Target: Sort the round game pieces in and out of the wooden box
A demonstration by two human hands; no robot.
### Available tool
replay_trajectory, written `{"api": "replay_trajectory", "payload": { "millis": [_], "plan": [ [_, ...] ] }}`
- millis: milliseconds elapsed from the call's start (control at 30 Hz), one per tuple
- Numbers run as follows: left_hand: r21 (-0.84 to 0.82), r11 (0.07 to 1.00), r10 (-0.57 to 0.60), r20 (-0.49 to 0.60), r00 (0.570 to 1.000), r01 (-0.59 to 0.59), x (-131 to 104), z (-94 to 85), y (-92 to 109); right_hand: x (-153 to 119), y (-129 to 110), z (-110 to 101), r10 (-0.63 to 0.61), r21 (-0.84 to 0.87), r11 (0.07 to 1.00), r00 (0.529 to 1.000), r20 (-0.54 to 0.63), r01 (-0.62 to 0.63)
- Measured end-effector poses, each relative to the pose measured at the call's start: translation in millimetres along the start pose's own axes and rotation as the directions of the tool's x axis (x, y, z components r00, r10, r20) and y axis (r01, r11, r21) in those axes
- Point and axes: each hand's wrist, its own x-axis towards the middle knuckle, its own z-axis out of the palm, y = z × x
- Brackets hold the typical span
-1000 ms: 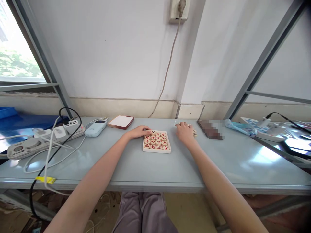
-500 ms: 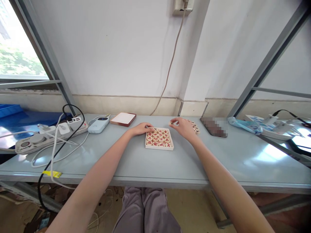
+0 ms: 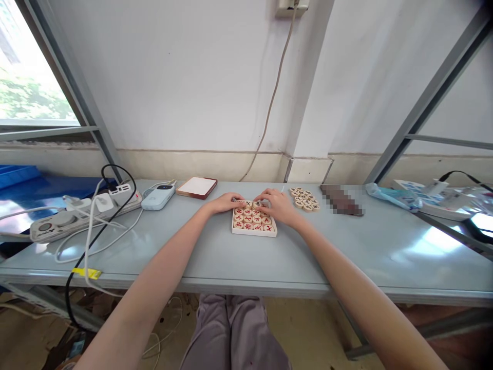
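Note:
A shallow white box lies on the table before me, holding rows of round Chinese chess pieces with red characters. In its back row, pieces with dark marks show partly between my hands. My left hand grips the box's back left corner, fingers curled over the edge. At the back right of the box, my right hand has its fingertips closed on a Chinese chess piece, which they partly cover. To the right, a loose group of pieces with black characters lies on the table.
A brown-edged box lid sits behind to the left. Further left are a pale blue power bank and a power strip with trailing cables. A dark, blurred-out flat object and a blue plastic bag lie right.
My right hand has moved left from beside the loose pieces to the back row of the box, bringing a piece with it. My left hand stays at the box corner.

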Motion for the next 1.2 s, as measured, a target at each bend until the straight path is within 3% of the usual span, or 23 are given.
{"api": "replay_trajectory", "payload": {
  "millis": [200, 300, 400, 467, 567, 667, 800, 933, 1100, 1200],
  "plan": [
    [0.006, 1.000, -0.009, 0.002, 1.000, 0.009, -0.1, -0.3, 0.9, 0.3, 2.9, -1.9, -0.014, 0.058, 0.998, 1.000, 0.000, 0.014],
    [-0.008, 1.000, -0.021, -0.001, 1.000, 0.021, -0.6, -0.2, 1.7, 0.2, 13.7, -10.9, 0.041, 0.105, 0.994, 0.999, 0.005, -0.042],
    [-0.028, 0.999, -0.023, 0.004, 1.000, 0.024, -1.2, -0.1, 2.4, -3.4, 28.7, -20.3, 0.192, -0.068, 0.978, 0.978, -0.082, -0.198],
    [-0.028, 0.999, -0.022, 0.003, 1.000, 0.022, -1.5, 0.0, 2.7, -8.2, 38.6, -22.8, 0.309, -0.277, 0.900, 0.941, -0.134, -0.335],
    [-0.021, 1.000, -0.023, -0.002, 1.000, 0.023, -1.7, 0.0, 3.2, -15.7, 49.2, -20.6, 0.473, -0.466, 0.759, 0.877, -0.087, -0.455],
    [-0.018, 1.000, -0.024, -0.002, 1.000, 0.024, -2.7, -0.2, 4.7, -17.8, 52.8, -16.8, 0.510, -0.492, 0.747, 0.860, -0.008, -0.448],
    [-0.013, 0.999, -0.036, -0.009, 0.999, 0.036, -4.5, -0.8, 7.2, -12.1, 56.1, -14.9, 0.495, -0.425, 0.802, 0.865, 0.078, -0.420],
    [-0.009, 0.999, -0.031, 0.003, 1.000, 0.031, -4.5, -0.9, 7.6, -6.5, 62.1, -13.8, 0.429, -0.240, 0.890, 0.891, 0.148, -0.388],
    [-0.002, 1.000, -0.027, -0.008, 1.000, 0.027, -3.5, -0.4, 6.2, -5.6, 51.6, -20.4, 0.393, -0.099, 0.919, 0.910, 0.134, -0.382],
    [-0.006, 1.000, -0.026, -0.007, 1.000, 0.026, -3.4, -0.3, 5.2, -6.6, 36.6, -30.6, 0.310, 0.076, 0.945, 0.945, 0.101, -0.319]
  ]
}}
